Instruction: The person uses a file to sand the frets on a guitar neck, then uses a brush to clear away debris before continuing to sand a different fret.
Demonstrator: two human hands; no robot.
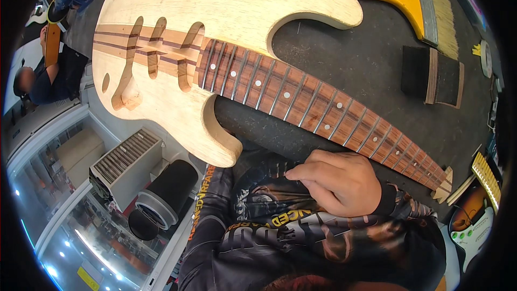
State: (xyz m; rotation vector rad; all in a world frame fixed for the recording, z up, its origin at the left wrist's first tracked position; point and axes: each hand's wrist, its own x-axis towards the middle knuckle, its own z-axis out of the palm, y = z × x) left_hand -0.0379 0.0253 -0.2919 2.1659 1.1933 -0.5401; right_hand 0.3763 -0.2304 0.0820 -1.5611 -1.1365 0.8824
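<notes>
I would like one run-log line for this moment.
left hand: hidden | right hand: curled near guitar neck, grip unclear | brush: on bench

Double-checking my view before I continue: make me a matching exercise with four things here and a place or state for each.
1. Yellow-handled flat bristle brush
2. Pale wooden guitar body
3. Brown wooden fretboard with round white dots
4. Bare right hand

A. Crossed by metal frets
B. Fingers bent
C. At the picture's upper right
D. Has rounded cut-outs

Pairs: 1-C; 2-D; 3-A; 4-B
</notes>
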